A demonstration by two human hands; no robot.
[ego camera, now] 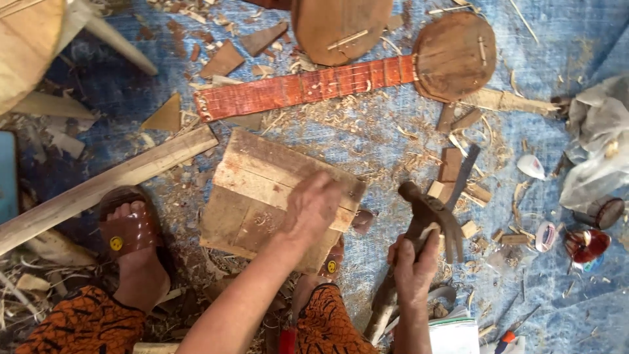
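My left hand [313, 208] rests palm down on a worn wooden block [262, 187] made of joined planks, lying on a blue tarp [367, 144]. My right hand [414, 262] grips the curved wooden handle of an adze [432, 219], whose dark metal head points down to the right of the block. The block's near right corner is hidden under my left hand. My feet in brown sandals [129, 229] sit on either side of the block.
A small stringed instrument with a red fretted neck [308, 88] and round brown body [455, 56] lies beyond the block. A long plank [108, 183] lies at left. Wood offcuts, shavings, a plastic bag [599, 144] and small round pieces [586, 244] are scattered at right.
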